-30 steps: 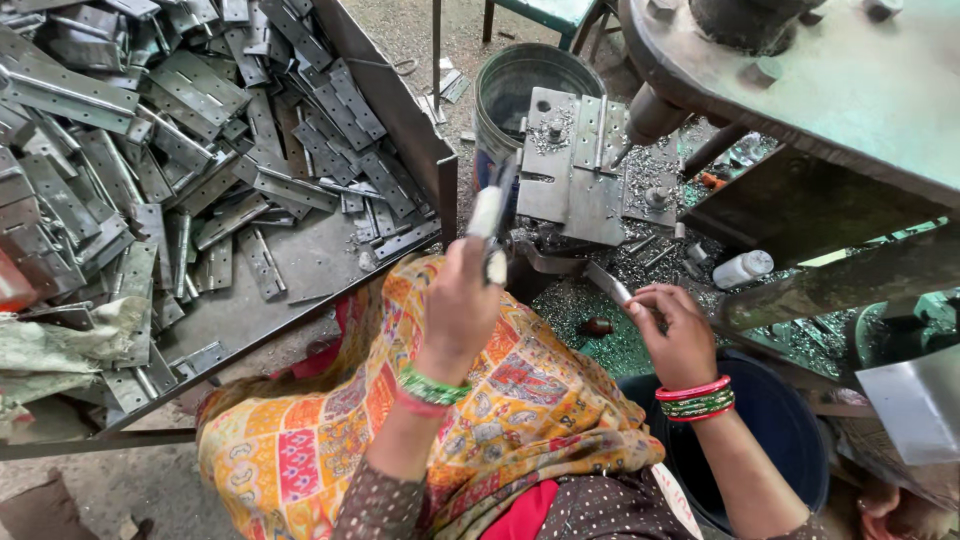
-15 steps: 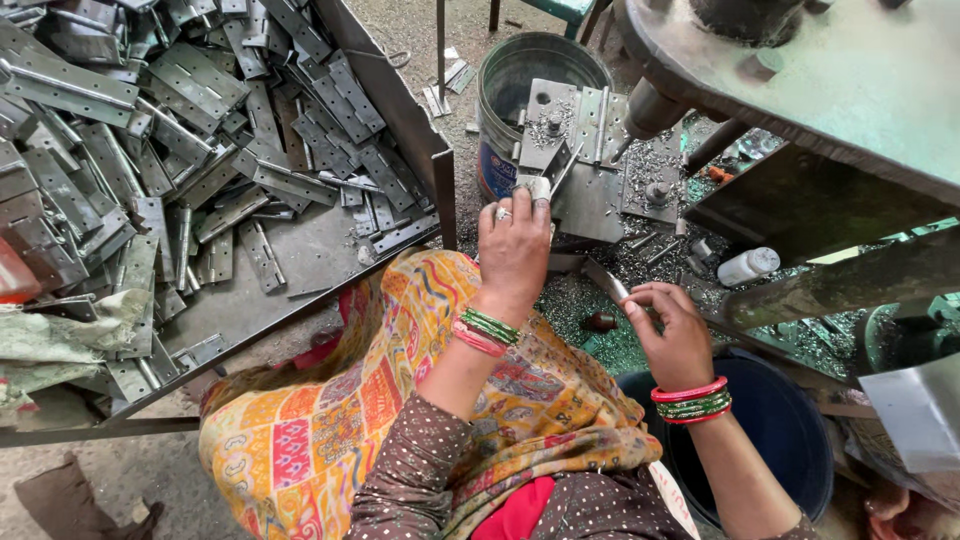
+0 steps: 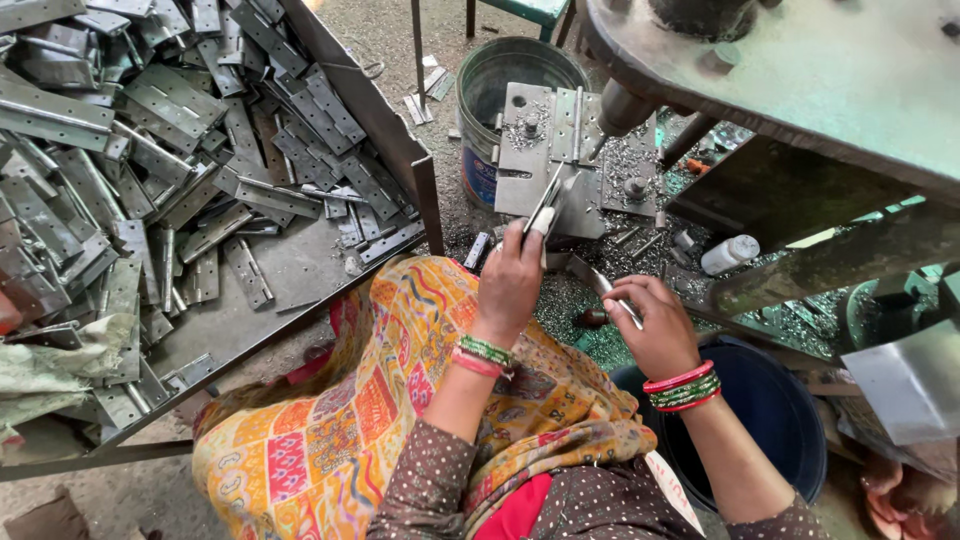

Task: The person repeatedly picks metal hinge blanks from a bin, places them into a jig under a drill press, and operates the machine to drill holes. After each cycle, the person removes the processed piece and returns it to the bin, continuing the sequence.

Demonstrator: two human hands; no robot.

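- On my far left I see the tray (image 3: pixel 300 275) heaped with grey metal hinges (image 3: pixel 150 130); the heap lies as it did a second ago.
- The left hand (image 3: pixel 512 285) has pushed forward since the earlier frames (a second ago it was lifted over the lap) and now sits at the near edge of the steel jig plate (image 3: pixel 530 160).
- That hand is clamped on a narrow metal hinge (image 3: pixel 548 203), which stands tilted above the fingers with its upper end over the plate.
- Behind the plate stands a grey bucket (image 3: pixel 500 80).
- The right hand (image 3: pixel 655 325) has hardly shifted; it is closed round a small metal piece (image 3: pixel 612 292) jutting from the fist toward the left hand, just beside it.
- Further right, a small white bottle (image 3: pixel 728 254) lies among metal shavings.
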